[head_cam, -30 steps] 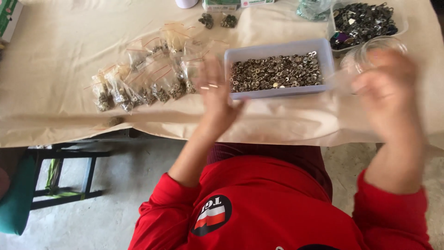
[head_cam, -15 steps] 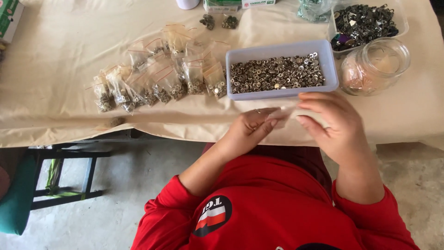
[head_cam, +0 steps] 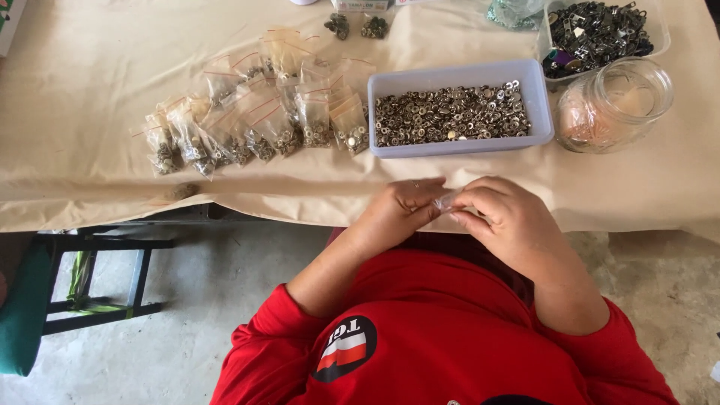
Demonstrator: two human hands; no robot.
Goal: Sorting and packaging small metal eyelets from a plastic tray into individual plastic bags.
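Observation:
My left hand (head_cam: 396, 212) and my right hand (head_cam: 504, 220) meet at the near edge of the table, just in front of my red shirt. Between their fingertips they pinch a small clear plastic bag (head_cam: 444, 201), mostly hidden by the fingers. Straight ahead stands a pale lilac rectangular tray (head_cam: 460, 145) filled with many small metal snap fasteners. To its left lies a heap of several small clear bags (head_cam: 259, 120) holding the same metal pieces.
A clear glass jar (head_cam: 613, 105) lies right of the tray. A clear container of dark metal parts (head_cam: 597, 30) sits at the back right. Beige cloth (head_cam: 90, 75) covers the table. A dark stool frame (head_cam: 97, 285) stands on the concrete floor at left.
Both hands drew back from the tray and the jar toward my body and came together at the table edge. They now pinch a small clear bag between them.

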